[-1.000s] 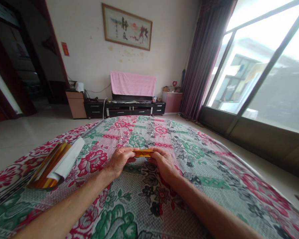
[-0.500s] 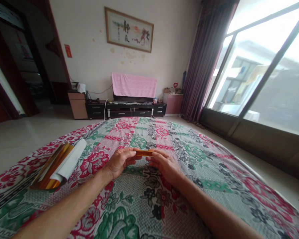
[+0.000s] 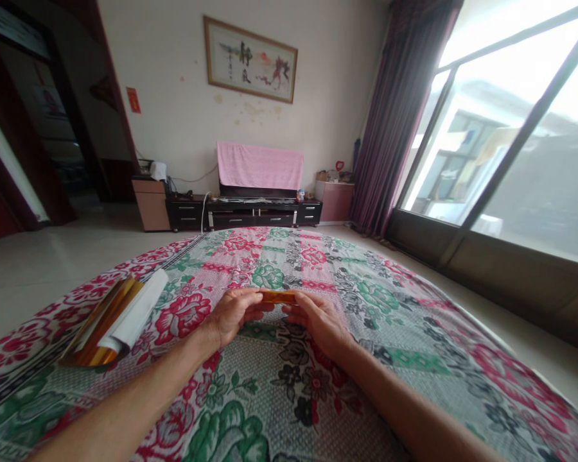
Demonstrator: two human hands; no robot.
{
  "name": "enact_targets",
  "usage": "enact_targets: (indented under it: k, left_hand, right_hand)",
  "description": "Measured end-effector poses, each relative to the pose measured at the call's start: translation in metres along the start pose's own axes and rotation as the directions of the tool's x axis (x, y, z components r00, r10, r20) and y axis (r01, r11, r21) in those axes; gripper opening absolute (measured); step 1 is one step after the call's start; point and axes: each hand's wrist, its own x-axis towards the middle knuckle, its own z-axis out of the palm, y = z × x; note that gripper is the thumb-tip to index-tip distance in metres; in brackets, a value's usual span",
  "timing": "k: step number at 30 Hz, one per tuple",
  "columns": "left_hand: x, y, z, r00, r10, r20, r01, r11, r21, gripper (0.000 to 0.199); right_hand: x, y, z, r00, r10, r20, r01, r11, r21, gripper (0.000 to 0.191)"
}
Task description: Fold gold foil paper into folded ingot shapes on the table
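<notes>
A narrow golden-orange folded strip is held level between my two hands, over the middle of a round table covered with a flowered cloth. My left hand pinches its left end between thumb and fingers. The right end is pinched by my right hand, with the fingers curled beneath. On the left part of the cloth lie curled golden sheets beside a rolled white sheet.
Beyond the table's far edge stands a low black cabinet with a pink cloth over something dark. A purple curtain and a large window are on the right.
The golden strip is tilted slightly, showing more of its broad face. Both hands keep their hold at nearly the same spot.
</notes>
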Motion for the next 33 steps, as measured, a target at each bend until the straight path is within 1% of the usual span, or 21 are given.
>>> enact_targets:
  k: [4, 8, 11, 17, 23, 26, 30, 33]
  left_hand:
    - [-0.0005, 0.0016, -0.0001, 1.000, -0.019, -0.009, 0.019, 1.000, 0.002, 0.027]
    - [0.0003, 0.0007, -0.0005, 1.000, -0.010, -0.006, 0.010, 1.000, 0.005, 0.026]
    - [0.0007, -0.0011, -0.0004, 1.000, 0.002, -0.009, -0.002, 1.000, 0.000, 0.026]
    - [-0.0012, -0.0013, 0.0014, 1.000, 0.000, -0.016, 0.000, 1.000, 0.018, 0.025]
    - [-0.0006, -0.0018, 0.0014, 0.999, 0.007, -0.037, -0.006, 0.999, 0.036, 0.027]
    - [-0.0003, -0.0024, 0.0019, 0.999, 0.007, -0.038, -0.005, 0.999, 0.042, 0.029]
    - [-0.0009, -0.0017, 0.0042, 0.997, 0.029, -0.077, -0.023, 0.997, 0.074, 0.033]
    - [-0.0020, -0.0012, 0.0055, 0.998, 0.032, -0.057, -0.026, 0.995, 0.100, 0.034]
  right_hand:
    - [0.0001, -0.0001, 0.0001, 1.000, -0.008, 0.007, 0.009, 0.999, -0.037, 0.035]
    - [0.0004, 0.0002, 0.0003, 1.000, -0.017, 0.021, 0.018, 0.999, -0.033, 0.030]
    - [0.0010, 0.0006, 0.0007, 0.999, -0.023, 0.024, 0.023, 0.999, -0.032, 0.030]
    - [0.0025, 0.0024, -0.0001, 1.000, 0.002, -0.009, -0.002, 1.000, -0.016, 0.030]
    - [0.0017, 0.0034, -0.0002, 0.999, -0.032, 0.035, 0.034, 0.999, -0.039, 0.030]
    - [0.0022, 0.0034, 0.0000, 1.000, -0.027, 0.006, 0.027, 0.998, -0.053, 0.032]
    - [0.0029, 0.0036, 0.0004, 0.999, -0.028, 0.016, 0.029, 0.996, -0.087, 0.030]
    - [0.0024, 0.0034, 0.0026, 0.999, -0.021, -0.046, 0.018, 0.998, -0.065, 0.028]
